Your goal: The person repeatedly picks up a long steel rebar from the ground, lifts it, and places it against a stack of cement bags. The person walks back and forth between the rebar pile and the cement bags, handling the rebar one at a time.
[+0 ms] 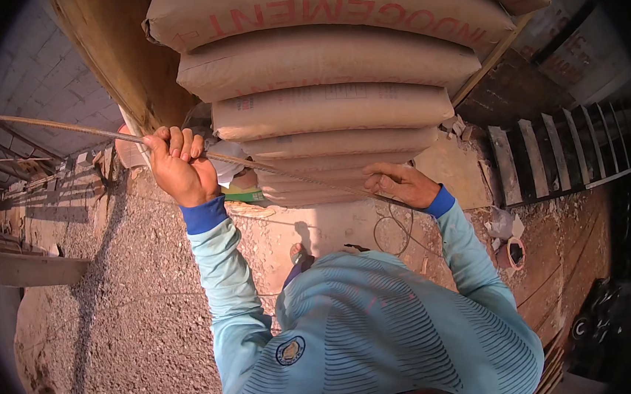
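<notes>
A long, thin steel reinforcing bar [276, 172] slants across in front of me, from the far left down toward my right. My left hand [186, 176] is closed around it, palm up with the fingers curled over. Farther along, my right hand [409, 186] grips the bar near its right part, thumb and fingers around it and the index finger fairly straight. Just beyond the bar rises a tall stack of brown paper cement sacks [331, 108].
A wooden board [122, 53] stands left of the sacks. Gravel [139, 314] covers the left ground. A dark ladder-like frame [567, 149] lies at the right, near a pinkish bucket [515, 254]. A loop of wire [402, 246] lies on the floor. A green package [245, 195] sits beside the stack.
</notes>
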Demonstrator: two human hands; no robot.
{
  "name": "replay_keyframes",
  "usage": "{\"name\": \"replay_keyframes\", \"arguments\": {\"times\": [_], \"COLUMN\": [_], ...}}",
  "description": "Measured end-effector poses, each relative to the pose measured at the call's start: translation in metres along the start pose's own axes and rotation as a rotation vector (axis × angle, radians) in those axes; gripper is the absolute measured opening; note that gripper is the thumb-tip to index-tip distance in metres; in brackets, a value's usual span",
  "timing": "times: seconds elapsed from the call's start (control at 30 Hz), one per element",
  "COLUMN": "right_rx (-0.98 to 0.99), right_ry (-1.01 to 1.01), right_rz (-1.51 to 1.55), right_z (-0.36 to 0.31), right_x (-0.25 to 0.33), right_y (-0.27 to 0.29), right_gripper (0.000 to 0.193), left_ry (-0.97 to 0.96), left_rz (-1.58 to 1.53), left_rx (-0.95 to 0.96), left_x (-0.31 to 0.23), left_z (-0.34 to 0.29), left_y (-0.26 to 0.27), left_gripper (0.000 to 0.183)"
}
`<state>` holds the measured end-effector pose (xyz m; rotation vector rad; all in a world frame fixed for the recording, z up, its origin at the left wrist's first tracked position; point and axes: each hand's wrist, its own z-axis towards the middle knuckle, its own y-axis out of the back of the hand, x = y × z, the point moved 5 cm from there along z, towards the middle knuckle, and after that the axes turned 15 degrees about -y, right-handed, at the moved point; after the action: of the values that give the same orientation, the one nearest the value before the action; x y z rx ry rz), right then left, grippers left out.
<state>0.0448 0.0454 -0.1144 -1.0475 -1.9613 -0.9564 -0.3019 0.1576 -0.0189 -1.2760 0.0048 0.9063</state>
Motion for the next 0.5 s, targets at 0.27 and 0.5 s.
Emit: {"name": "replay_keyframes", "arguments": {"times": [0.27, 0.5], "right_rx": [-0.637, -0.307], "right_ry": [0.214, 0.268], "right_rz": [-0.537, -0.202], "right_z": [-0.025, 0.032], "right_x": [-0.018, 0.066], "right_y": [-0.030, -0.116], "right_gripper": [0.037, 0.034], "left_ry": [0.066, -0.144], "left_rz": [-0.132, 0.196], "left_rx": [0.275, 0.045], "left_x": [-0.015, -0.096], "left_z": [0.085, 0.139], "left_y": [0.020, 0.029], "left_gripper": [0.033, 0.060]}}
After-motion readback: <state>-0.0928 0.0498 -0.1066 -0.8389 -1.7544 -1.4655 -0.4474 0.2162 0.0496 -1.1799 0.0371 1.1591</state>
